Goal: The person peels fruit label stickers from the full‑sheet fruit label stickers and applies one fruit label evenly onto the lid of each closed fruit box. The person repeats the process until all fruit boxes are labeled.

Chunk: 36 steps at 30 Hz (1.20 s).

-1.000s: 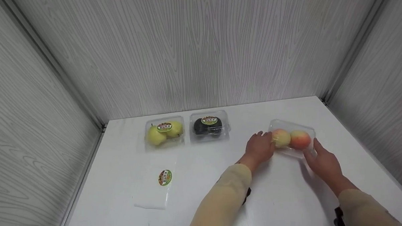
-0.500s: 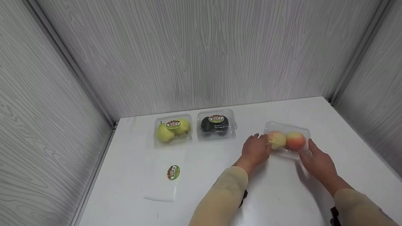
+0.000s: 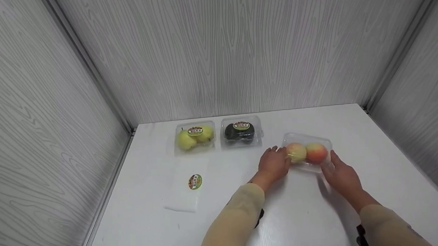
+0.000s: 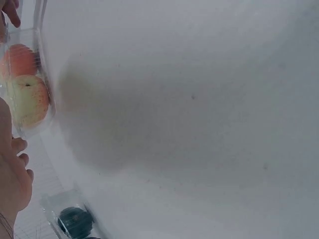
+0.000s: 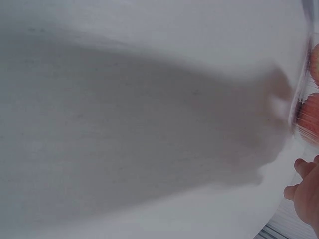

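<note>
A clear plastic box [image 3: 307, 137] with two red-and-yellow fruits [image 3: 316, 153], peaches or apples, is between my two hands on the right half of the white table. My left hand [image 3: 274, 164] grips its left end, the thumb side near the front corner. At the opposite end, my right hand [image 3: 342, 176] holds the box by its right front corner. The left wrist view shows the fruits [image 4: 30, 102] through the plastic, with a shadow on the table beside them. In the right wrist view, only part of my right hand [image 5: 306, 194] shows at the edge.
Farther back stand a clear box of yellow pears [image 3: 186, 139] and another of dark round fruits [image 3: 240, 133], both with oval labels. An oval sticker [image 3: 195, 181] lies on a pale sheet [image 3: 181, 202] at front left. Grey wood-grain walls [image 3: 217, 64] enclose the table.
Both hands have carried the box leftward, closer to the two labelled boxes, which stay in place. The head view has turned slightly left.
</note>
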Each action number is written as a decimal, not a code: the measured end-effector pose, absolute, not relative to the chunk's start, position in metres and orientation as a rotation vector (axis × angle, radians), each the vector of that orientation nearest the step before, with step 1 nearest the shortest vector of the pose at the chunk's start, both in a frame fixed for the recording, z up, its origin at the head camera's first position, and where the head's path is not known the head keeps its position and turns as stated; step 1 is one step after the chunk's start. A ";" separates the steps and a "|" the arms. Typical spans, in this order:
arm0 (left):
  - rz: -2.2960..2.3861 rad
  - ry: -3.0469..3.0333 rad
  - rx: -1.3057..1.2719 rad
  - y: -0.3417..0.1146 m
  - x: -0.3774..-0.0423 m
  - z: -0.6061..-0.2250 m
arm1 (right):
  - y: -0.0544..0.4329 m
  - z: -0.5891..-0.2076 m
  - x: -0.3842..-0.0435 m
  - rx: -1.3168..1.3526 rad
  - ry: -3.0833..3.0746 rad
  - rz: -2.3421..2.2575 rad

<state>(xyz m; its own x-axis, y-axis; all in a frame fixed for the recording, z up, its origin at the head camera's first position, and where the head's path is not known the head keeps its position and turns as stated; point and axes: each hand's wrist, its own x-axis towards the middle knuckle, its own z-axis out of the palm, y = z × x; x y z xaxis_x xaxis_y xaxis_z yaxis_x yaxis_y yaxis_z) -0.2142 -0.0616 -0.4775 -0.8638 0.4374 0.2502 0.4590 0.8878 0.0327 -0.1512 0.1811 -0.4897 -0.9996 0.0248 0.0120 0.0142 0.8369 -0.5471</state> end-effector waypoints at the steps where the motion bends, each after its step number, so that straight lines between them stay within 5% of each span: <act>1: -0.125 -2.817 -0.681 -0.065 -0.213 -0.478 | 0.178 -0.490 -0.151 -0.023 -2.994 0.890; 36: -0.003 -2.774 -0.647 -0.149 -0.168 -0.475 | 0.110 -0.498 -0.140 0.202 -2.975 0.782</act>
